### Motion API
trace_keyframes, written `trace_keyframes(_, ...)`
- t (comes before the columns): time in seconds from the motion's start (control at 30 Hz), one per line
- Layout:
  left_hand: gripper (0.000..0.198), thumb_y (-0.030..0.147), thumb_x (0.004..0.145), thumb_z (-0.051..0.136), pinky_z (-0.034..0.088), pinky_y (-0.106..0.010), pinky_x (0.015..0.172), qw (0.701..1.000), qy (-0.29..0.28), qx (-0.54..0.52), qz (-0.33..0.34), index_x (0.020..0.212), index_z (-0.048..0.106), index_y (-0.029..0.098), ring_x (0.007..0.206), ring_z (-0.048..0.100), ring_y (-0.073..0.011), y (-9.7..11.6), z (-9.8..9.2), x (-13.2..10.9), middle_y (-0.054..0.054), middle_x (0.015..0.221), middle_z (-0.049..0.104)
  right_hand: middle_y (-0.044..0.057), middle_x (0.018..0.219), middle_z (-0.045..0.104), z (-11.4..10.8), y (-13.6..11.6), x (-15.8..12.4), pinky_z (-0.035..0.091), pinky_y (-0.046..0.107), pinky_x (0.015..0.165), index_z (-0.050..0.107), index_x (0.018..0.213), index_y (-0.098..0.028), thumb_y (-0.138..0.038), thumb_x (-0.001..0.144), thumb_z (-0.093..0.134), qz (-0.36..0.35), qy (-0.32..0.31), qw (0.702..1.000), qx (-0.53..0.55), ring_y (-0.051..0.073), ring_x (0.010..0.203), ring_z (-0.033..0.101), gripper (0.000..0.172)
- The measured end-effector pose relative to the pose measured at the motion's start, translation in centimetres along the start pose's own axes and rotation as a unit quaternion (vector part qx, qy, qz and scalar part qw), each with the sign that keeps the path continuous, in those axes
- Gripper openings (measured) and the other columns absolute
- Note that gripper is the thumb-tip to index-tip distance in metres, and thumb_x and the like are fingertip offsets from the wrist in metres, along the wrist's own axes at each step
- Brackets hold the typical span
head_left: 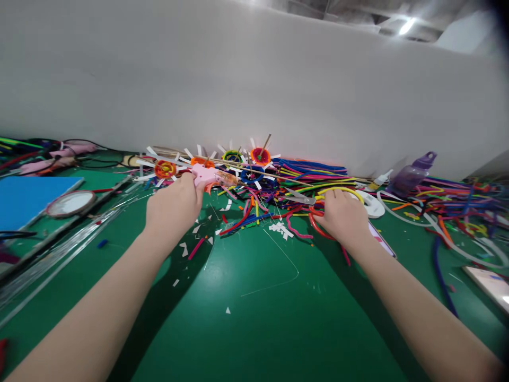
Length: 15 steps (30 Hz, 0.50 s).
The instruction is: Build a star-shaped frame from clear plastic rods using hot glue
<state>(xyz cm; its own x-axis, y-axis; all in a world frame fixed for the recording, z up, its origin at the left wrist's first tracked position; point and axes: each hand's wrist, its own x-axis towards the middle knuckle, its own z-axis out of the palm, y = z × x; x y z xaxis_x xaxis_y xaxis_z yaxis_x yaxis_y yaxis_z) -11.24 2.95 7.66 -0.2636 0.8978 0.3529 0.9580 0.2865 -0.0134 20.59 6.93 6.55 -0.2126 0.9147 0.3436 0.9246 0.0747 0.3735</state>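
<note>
My left hand (175,204) is wrapped round a pink hot glue gun (204,175), whose stained nozzle points right over the pile of craft pieces. On the right, my right hand (344,215) has its fingers curled over a pair of scissors (304,198); the metal blades point left and the grip is mostly hidden. Close behind the glue gun sit small coiled discs with white paper strips, among them an orange disc (165,170) and a red disc (260,155) with a stick standing up from it. Thin wooden sticks (254,168) lie across the pile.
Pipe cleaners (314,172) are heaped along the wall. White paper scraps (281,229) lie on the green table (254,329). A purple bottle (411,175), a small glue bottle (379,181) and a phone (489,286) are right; a tape roll (71,203) and blue sheet (32,199) are left.
</note>
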Motion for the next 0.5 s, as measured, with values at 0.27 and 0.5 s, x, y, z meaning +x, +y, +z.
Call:
trace_keyframes(0.27,0.052,0.045,0.092,0.016,0.045,-0.037,0.064,1.000,0.001,-0.001,0.005,0.119,0.048,0.013,0.081,0.064,-0.0324,-0.1,0.1,0.0,-0.017,0.095,0.066,0.016,0.094,0.060,0.4,1.5,-1.1,0.039,0.034,0.070,0.052,0.098,-0.009,-0.044,0.078,0.057,0.036,-0.001,0.999,-0.006,0.029,0.091,0.056,0.040)
trace_keyframes(0.5,0.052,0.046,0.092,0.017,0.045,-0.038,0.066,1.000,-0.003,-0.006,0.003,0.117,0.049,0.014,0.081,0.064,-0.0332,-0.2,0.1,0.1,-0.018,0.094,0.066,0.014,0.098,0.062,0.4,2.3,-0.9,0.039,0.032,0.062,0.053,0.096,-0.013,-0.048,0.075,0.058,0.086,-0.049,0.995,0.026,0.030,0.091,0.059,0.041)
